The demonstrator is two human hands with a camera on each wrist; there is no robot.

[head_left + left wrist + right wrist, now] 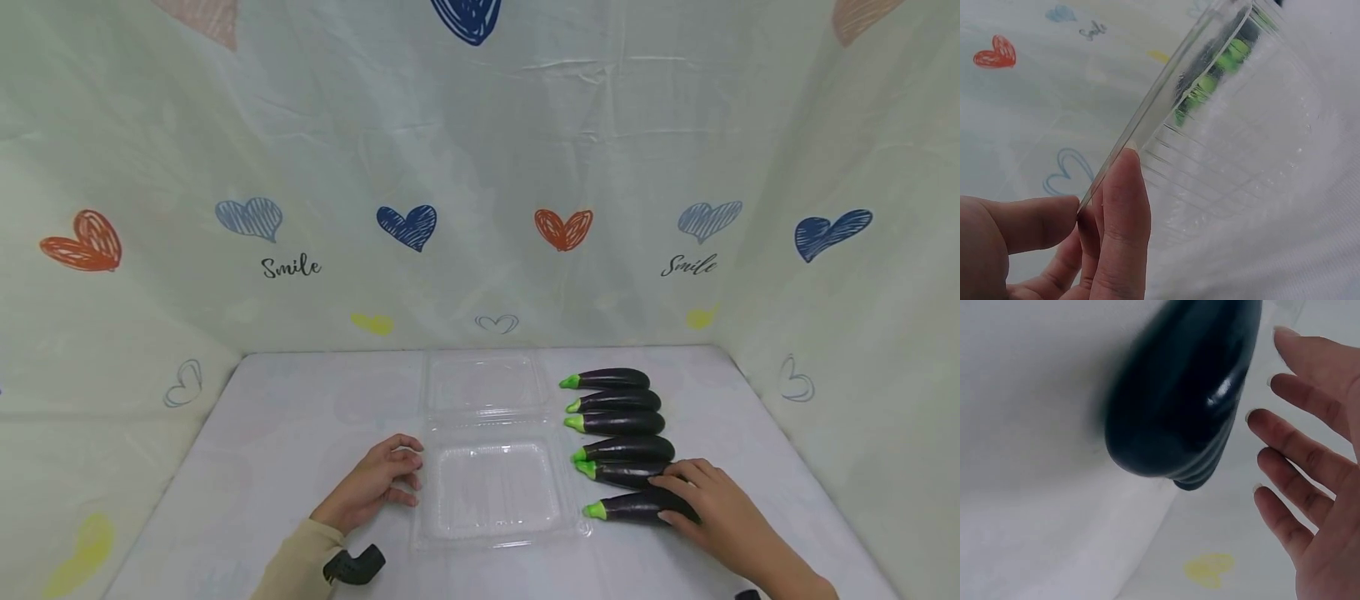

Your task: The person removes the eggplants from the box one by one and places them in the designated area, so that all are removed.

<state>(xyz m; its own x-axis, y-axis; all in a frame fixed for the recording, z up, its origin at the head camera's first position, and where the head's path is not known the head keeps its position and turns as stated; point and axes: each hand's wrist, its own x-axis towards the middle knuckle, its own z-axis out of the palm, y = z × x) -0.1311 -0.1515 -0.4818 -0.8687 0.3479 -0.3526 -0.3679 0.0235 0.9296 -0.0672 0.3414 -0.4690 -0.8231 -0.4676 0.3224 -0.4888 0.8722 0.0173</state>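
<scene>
A clear plastic clamshell box (498, 492) lies opened out on the table, its lid (483, 383) folded back away from me. At its left rim is my left hand (375, 483); the left wrist view shows the thumb and fingers (1125, 212) pinching the thin edge. To the right of the box, several dark purple eggplants (622, 448) with green stems lie in a column. Over the nearest eggplant (637, 506) is my right hand (716, 508). In the right wrist view its fingers (1297, 447) are spread and slightly bent beside the eggplant's rounded end, not closed round it.
The white-covered table (315, 408) meets a pale cloth backdrop (480, 150) printed with hearts and the word Smile. Side cloths rise at left and right. A black strap-like piece (355, 565) sits at my left wrist by the beige sleeve (300, 558).
</scene>
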